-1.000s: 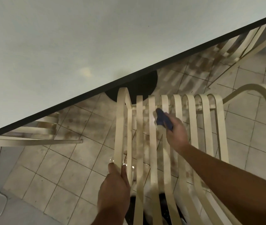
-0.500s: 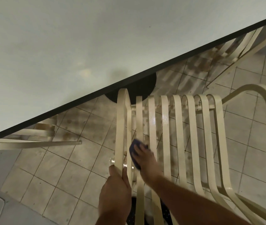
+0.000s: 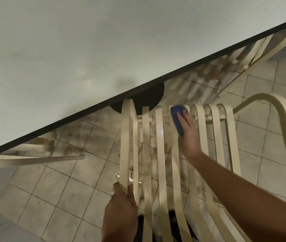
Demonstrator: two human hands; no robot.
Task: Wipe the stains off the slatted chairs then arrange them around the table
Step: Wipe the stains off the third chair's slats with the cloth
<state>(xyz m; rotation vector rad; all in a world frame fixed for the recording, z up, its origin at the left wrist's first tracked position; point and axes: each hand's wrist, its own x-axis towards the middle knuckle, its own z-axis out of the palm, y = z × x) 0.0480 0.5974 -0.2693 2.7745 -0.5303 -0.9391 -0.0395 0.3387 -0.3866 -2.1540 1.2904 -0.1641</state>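
A cream slatted chair [image 3: 159, 154] stands in front of me, its front edge close to the white table [image 3: 86, 49]. My right hand [image 3: 188, 135] holds a blue sponge [image 3: 178, 119] against the slats near the chair's far end, with fingers lying over the sponge. My left hand [image 3: 121, 212] grips the outer left slat near me. Several slats look wet and shiny.
A second slatted chair [image 3: 30, 154] pokes out from under the table at the left, and a third [image 3: 254, 48] sits at the top right. The table's dark round base [image 3: 145, 100] stands on stained beige floor tiles [image 3: 60, 194]. The chair's curved armrest [image 3: 282, 119] rises at right.
My right hand slid the sponge from the near left slats up to the far end of the middle slats. My left hand kept its grip on the left slat.
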